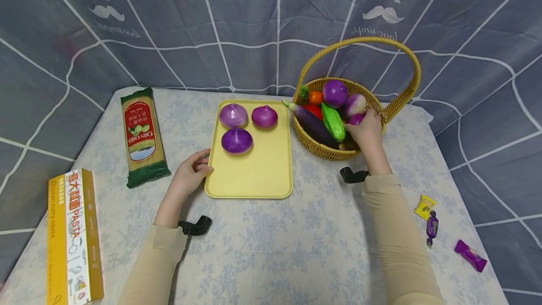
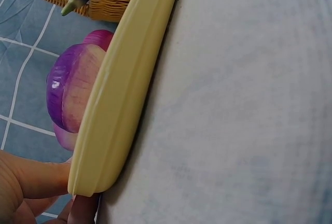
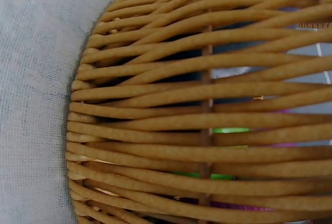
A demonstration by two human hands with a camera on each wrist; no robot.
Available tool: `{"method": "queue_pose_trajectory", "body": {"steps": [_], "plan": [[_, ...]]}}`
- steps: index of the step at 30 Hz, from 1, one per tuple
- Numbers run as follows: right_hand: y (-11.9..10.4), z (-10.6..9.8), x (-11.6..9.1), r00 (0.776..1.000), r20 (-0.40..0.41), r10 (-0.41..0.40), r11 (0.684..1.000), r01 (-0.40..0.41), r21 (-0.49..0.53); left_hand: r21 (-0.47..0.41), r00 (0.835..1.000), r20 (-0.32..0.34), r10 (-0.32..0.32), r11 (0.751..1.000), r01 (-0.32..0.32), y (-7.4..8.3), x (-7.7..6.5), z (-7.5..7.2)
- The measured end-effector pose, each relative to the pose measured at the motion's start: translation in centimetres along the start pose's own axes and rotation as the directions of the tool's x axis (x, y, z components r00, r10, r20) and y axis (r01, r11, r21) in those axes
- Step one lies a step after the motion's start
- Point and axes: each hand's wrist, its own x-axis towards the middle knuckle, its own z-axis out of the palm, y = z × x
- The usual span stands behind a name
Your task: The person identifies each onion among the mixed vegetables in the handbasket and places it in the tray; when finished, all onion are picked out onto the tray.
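Observation:
My left hand (image 1: 192, 172) grips the left edge of a yellow tray (image 1: 262, 173), thumb and fingers at its rim in the left wrist view. On the tray lie a pale purple onion (image 1: 234, 116), a magenta onion (image 1: 264, 116) and a dark purple onion half (image 1: 237, 140). My right hand (image 1: 367, 130) reaches into the wicker basket (image 1: 330, 153), its fingers holding a magenta onion (image 1: 356, 119), partly hidden. Beside it lie a green vegetable (image 1: 333, 122), an eggplant (image 1: 315, 126), a purple-white turnip (image 1: 354, 106) and a round purple vegetable (image 1: 335, 93). Wicker weave (image 3: 207, 110) fills the right wrist view.
The basket's tall handle (image 1: 360, 40) arches above it. On the left are a pasta packet (image 1: 141, 140) and a yellow pasta box (image 1: 72, 239). Several wrapped candies (image 1: 432, 227) lie at the right. A grey checked curtain (image 1: 245, 22) hangs behind the table.

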Motion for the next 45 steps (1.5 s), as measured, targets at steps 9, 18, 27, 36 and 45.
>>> {"method": "queue_pose_trajectory", "body": {"steps": [9, 18, 27, 36, 45], "plan": [[0.3, 0.0, -0.5, 0.998, -0.048, -0.05, 0.999, 0.05, -0.002, -0.008, 1.0, 0.002, -0.005, 1.0, 0.005, 0.0, 0.0, 0.2], [-0.1, -1.5, -1.6, 0.989, -0.111, -0.094, 0.989, 0.105, 0.102, 0.0, 1.0, 0.004, -0.002, 1.0, 0.002, 0.0, 0.1, 0.0], [-1.3, -2.8, -3.1, 0.991, -0.09, -0.103, 0.971, 0.119, 0.209, -0.002, 1.0, 0.0, 0.002, 1.0, -0.002, 0.1, 0.0, -0.1], [-3.2, -2.7, -5.3, 0.984, -0.095, -0.151, 0.923, 0.174, 0.342, 0.004, 1.0, -0.002, 0.006, 1.0, -0.006, -0.1, 0.0, 0.0], [-5.0, -0.2, -7.7, 0.964, -0.04, -0.264, 0.863, 0.255, 0.435, 0.0, 1.0, -0.004, 0.001, 1.0, -0.001, 0.0, 0.0, 0.1]]}}
